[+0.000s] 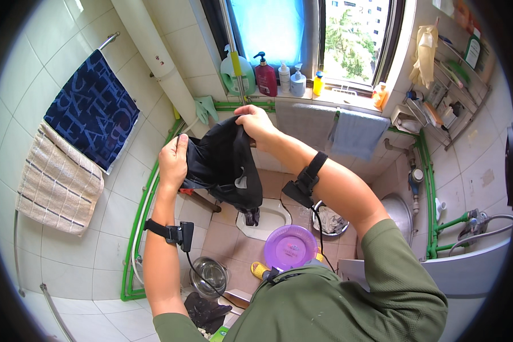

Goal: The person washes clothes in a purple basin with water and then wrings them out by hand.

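Between my two hands hangs a black garment (219,165), held up by its top edge; it looks like cloth shorts, but its exact shape is hard to make out. My left hand (173,162) pinches the near left corner, thumb up. On the far side, my right hand (257,126) grips the upper edge with bent fingers. The cloth sags open between them, and a small white label (241,182) shows on its right part. Its lower end hangs above the white squat toilet (272,219), hiding part of it.
A purple basin (290,247) is on the floor by my yellow slippers (259,270). Nearby stand a metal basin (209,277) and a bowl of pale cloth (330,221). Towels (92,111) hang left; pump bottles (266,76) line the windowsill. Green pipes (148,211) run along the walls.
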`<act>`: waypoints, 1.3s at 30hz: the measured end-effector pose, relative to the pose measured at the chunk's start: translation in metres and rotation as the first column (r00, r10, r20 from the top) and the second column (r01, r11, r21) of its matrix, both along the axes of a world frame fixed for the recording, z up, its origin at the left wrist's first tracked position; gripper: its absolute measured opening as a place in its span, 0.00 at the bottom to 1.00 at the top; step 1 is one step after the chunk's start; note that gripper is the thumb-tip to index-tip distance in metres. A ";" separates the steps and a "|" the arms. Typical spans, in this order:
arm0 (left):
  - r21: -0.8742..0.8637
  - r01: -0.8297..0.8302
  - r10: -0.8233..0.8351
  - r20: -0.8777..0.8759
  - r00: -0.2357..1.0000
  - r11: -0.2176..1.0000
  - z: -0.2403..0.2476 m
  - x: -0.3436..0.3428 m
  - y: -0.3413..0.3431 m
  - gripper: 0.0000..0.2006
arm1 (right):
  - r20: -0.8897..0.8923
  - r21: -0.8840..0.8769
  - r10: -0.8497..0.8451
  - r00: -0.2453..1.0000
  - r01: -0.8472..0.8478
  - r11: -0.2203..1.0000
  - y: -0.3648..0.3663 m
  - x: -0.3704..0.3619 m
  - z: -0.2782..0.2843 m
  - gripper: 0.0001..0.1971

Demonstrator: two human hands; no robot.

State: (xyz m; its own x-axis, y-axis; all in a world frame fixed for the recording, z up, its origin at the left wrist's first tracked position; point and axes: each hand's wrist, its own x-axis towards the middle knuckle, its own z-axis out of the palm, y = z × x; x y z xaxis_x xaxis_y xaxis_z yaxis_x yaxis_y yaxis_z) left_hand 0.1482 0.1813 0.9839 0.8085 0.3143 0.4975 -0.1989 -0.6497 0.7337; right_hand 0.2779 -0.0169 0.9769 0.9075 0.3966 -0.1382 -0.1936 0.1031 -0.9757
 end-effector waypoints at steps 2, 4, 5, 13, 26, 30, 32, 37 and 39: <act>0.058 0.006 -0.007 0.005 1.000 0.998 -0.009 -0.010 0.003 0.21 | -0.032 0.108 0.017 0.999 -0.013 0.994 0.005 -0.005 0.019 0.16; 0.130 -0.030 0.034 -0.033 0.999 0.991 -0.023 -0.018 0.006 0.18 | -0.019 0.216 -0.012 1.000 0.016 0.976 0.010 -0.010 0.046 0.17; 0.170 -0.057 0.071 -0.079 0.994 0.984 -0.030 -0.023 0.005 0.18 | -0.047 0.261 -0.019 0.999 0.030 0.965 0.011 -0.010 0.057 0.17; -0.190 0.112 -0.165 -0.289 0.943 0.975 -0.131 -0.042 0.029 0.11 | 0.005 0.339 -0.097 0.995 0.090 0.937 0.032 -0.022 0.117 0.13; -0.782 0.236 -0.354 0.021 0.935 0.577 -0.061 0.008 -0.036 0.27 | 0.248 0.061 -0.051 0.967 0.037 0.997 0.046 -0.018 0.082 0.12; -0.422 0.298 -0.325 0.009 0.946 0.856 -0.045 0.001 -0.062 0.35 | 0.163 0.162 -0.133 0.978 0.107 0.981 0.043 -0.015 0.080 0.11; -0.398 0.265 -0.277 0.028 0.960 0.878 -0.053 0.005 -0.049 0.33 | 0.165 0.168 -0.154 0.974 0.127 0.978 0.040 -0.009 0.080 0.11; -0.534 0.124 -0.181 -0.056 0.982 0.836 -0.030 0.007 -0.009 0.29 | 0.326 -0.097 0.068 0.943 -0.038 0.995 -0.004 0.025 0.063 0.11; -0.435 0.036 -0.099 -0.123 0.988 0.900 -0.014 0.011 -0.008 0.27 | 0.326 -0.397 0.313 0.892 -0.172 0.902 -0.020 0.045 0.042 0.11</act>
State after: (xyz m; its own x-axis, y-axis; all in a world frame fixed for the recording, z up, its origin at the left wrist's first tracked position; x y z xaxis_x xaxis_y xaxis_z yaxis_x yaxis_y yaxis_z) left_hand 0.1592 0.1730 0.9701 0.8860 0.4146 0.2076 -0.1071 -0.2527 0.9616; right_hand 0.3234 -0.0369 1.0192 0.7991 0.6009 0.0201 0.2179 -0.2582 -0.9412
